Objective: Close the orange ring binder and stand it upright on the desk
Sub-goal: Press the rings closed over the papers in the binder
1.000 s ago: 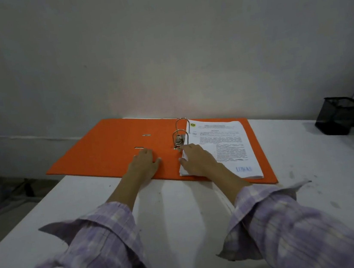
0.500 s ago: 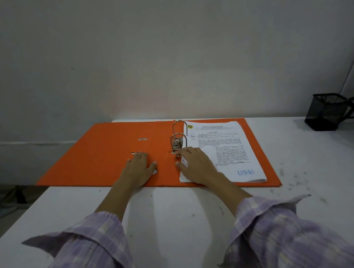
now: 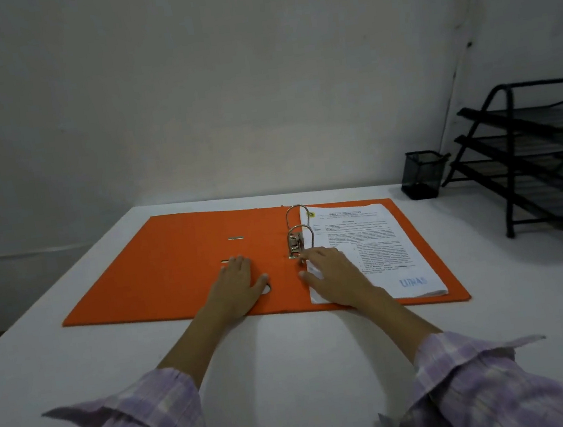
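Landmark: ring binder [image 3: 180,273], lying open and flat on the desk [image 3: 294,373], toward its far edge.
Ring mechanism [image 3: 295,234]: upright on the binder, right of its middle.
Paper stack [image 3: 370,248]: on the binder's right half, threaded on the 2 rings.
Left hand [image 3: 238,287]: flat on the binder, just left of the mechanism.
Right hand [image 3: 334,274]: on the stack's near-left corner, fingertips touching the mechanism's base.
Mesh cup [image 3: 421,175]: right of and behind the binder, apart from it.
Tiered tray rack [image 3: 537,158]: right of the cup, just beside it.
Wall [image 3: 219,78]: behind the binder.
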